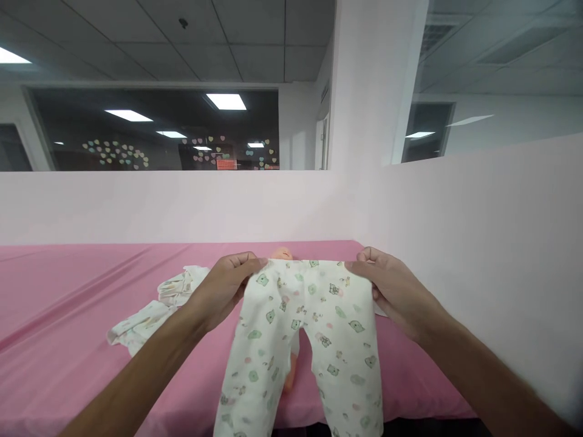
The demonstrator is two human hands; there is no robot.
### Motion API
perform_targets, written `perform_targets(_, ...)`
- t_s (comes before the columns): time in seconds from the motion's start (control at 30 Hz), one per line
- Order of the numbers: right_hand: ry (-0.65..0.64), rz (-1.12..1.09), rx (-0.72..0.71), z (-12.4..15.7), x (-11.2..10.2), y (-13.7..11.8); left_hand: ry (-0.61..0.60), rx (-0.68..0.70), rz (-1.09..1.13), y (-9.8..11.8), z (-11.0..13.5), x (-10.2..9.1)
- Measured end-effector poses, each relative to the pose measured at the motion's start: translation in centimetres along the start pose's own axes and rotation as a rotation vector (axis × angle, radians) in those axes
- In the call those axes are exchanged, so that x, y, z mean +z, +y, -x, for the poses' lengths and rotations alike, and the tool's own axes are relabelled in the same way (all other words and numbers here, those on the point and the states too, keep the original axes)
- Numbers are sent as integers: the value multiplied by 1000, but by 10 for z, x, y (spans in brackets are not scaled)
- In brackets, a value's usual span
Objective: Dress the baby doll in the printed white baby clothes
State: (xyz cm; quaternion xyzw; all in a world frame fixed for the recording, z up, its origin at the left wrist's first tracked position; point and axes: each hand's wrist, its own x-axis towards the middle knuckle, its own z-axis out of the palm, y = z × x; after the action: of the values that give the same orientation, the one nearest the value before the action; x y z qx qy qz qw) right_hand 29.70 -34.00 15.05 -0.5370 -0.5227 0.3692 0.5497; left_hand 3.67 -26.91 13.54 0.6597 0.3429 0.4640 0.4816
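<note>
The left hand [224, 286] and the right hand [392, 285] each pinch a corner of the waistband of a pair of printed baby trousers [306, 340], holding them spread above the pink-covered desk [68, 303], legs hanging toward the near edge. Behind the trousers lies a doll [281, 253], mostly hidden, only bits showing. A matching baby top [152, 315] lies crumpled on the desk, left of the left hand.

trousers [310, 340] hang before what seems a doll [281, 254] on the table [68, 285], another garment [155, 312] lying left.
</note>
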Motion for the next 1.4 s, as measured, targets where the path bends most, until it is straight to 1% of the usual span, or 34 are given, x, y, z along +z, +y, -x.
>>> perform_targets(0.1, -85, -20, -17, 9, 11, -2, -48, 2, 42, 4, 0, 15)
perform_targets(0.27, -186, 54, -144, 22, 27, -5, -110, 92, -71, 9, 10, 36)
perform_targets(0.4, -277, 118, -190, 26, 35, -4, -112, 158, -211, 13, 21, 49)
perform_targets(0.5, -322, 168, -228, 29, 37, 0, -95, 176, -282, 12, 27, 55)
perform_targets(0.6, -304, 234, -260, 34, 39, 6, -111, 175, -260, 10, 32, 59)
perform_targets(0.73, -205, 315, -287, 39, 43, 17, -133, 184, -212, 10, 37, 61)
perform_targets(0.83, -149, 326, -270, 40, 44, 22, -172, 221, -241, 11, 42, 61)
perform_targets(0.9, -147, 299, -266, 38, 43, 21, -192, 240, -255, 9, 47, 60)
perform_targets(0.93, -163, 275, -265, 38, 41, 19, -168, 242, -267, 6, 49, 59)
perform_targets(0.97, -190, 246, -259, 37, 39, 17, -118, 236, -280, 3, 52, 57)
perform_targets(1.03, -250, 181, -229, 37, 36, 13, 15, 187, -299, -7, 56, 54)
perform_targets(1.07, -277, 149, -206, 37, 34, 10, 76, 152, -289, -13, 56, 52)
perform_targets(1.1, -299, 115, -188, 38, 32, 8, 109, 112, -263, -20, 56, 51)
perform_targets(1.13, -318, 80, -179, 38, 31, 5, 109, 74, -222, -26, 56, 49)
perform_targets(1.23, -334, 1, -188, 39, 31, -2, 12, -22, -35, -40, 51, 48)
perform_targets(1.27, -327, -14, -188, 38, 31, -4, -2, -41, 45, -42, 50, 49)
perform_targets(1.33, -303, -37, -183, 37, 32, -8, 32, -44, 206, -44, 48, 51)
perform_targets(1.4, -267, -52, -190, 36, 33, -9, 91, -20, 315, -44, 49, 53)
